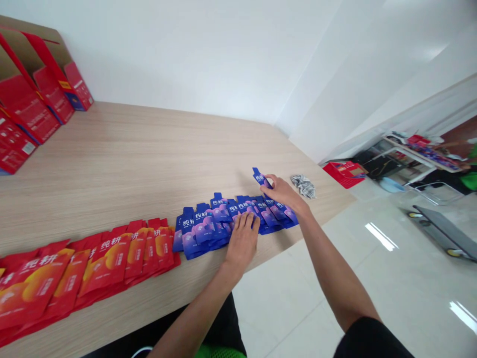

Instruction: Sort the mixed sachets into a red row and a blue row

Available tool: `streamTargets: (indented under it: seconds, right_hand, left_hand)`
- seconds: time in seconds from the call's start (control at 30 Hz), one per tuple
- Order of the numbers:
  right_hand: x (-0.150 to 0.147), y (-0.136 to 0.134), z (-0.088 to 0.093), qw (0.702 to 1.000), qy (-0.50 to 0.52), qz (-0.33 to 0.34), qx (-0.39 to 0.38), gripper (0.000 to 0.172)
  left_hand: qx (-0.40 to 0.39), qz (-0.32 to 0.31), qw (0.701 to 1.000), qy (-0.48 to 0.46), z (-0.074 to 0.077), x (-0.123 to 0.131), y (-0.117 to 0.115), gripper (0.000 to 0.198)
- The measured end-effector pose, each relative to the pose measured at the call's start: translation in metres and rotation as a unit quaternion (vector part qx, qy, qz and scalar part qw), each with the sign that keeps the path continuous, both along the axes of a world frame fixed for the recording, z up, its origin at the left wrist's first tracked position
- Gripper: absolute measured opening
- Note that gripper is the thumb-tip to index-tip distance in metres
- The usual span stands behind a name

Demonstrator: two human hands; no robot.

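Observation:
A row of overlapping blue pouches (201, 226) lies along the front edge of the wooden table (149, 144). My left hand (244, 236) rests on the middle of this row, fingers spread over the pouches. Toward the right end, my right hand (275, 188) pinches one blue pouch (260, 177) between thumb and fingers, its narrow top raised above the others. Left of the blue ones, overlapping red pouches (108, 253) run along the same edge to the frame's left side.
Open red cartons (40, 89) stand at the back left. A crumpled striped cloth (303, 186) lies near the table's right end. Beyond are a red crate (345, 173) on the floor, a grey wheeled cart (443, 231) and another table with a person partly visible.

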State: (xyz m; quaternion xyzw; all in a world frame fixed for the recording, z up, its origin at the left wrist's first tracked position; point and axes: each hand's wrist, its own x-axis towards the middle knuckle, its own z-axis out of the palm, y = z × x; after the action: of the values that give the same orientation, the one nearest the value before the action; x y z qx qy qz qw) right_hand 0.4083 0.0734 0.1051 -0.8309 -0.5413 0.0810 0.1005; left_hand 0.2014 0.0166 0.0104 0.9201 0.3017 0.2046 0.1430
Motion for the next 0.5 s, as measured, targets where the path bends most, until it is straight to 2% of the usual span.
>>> streamTargets:
  seconds: [0.1,0.2,0.33,0.5]
  right_hand:
    - [-0.003,-0.042,0.000,0.997,-0.017,0.012,-0.077,0.060]
    - [-0.018,-0.065,-0.002,0.992,-0.029,0.005,-0.123,0.061]
    - [-0.037,-0.073,-0.001,0.989,-0.034,-0.001,-0.147,0.062]
    - [-0.041,-0.072,-0.002,0.982,-0.054,-0.014,-0.178,0.064]
  left_hand:
    - [0.000,-0.006,1.000,-0.008,-0.001,0.000,0.000,0.055]
    - [0.000,-0.010,1.000,-0.015,-0.002,0.000,0.000,0.054]
    - [0.004,-0.018,1.000,-0.021,-0.002,-0.002,0.000,0.054]
    - [0.006,-0.027,0.999,-0.027,-0.002,-0.005,0.001,0.052]
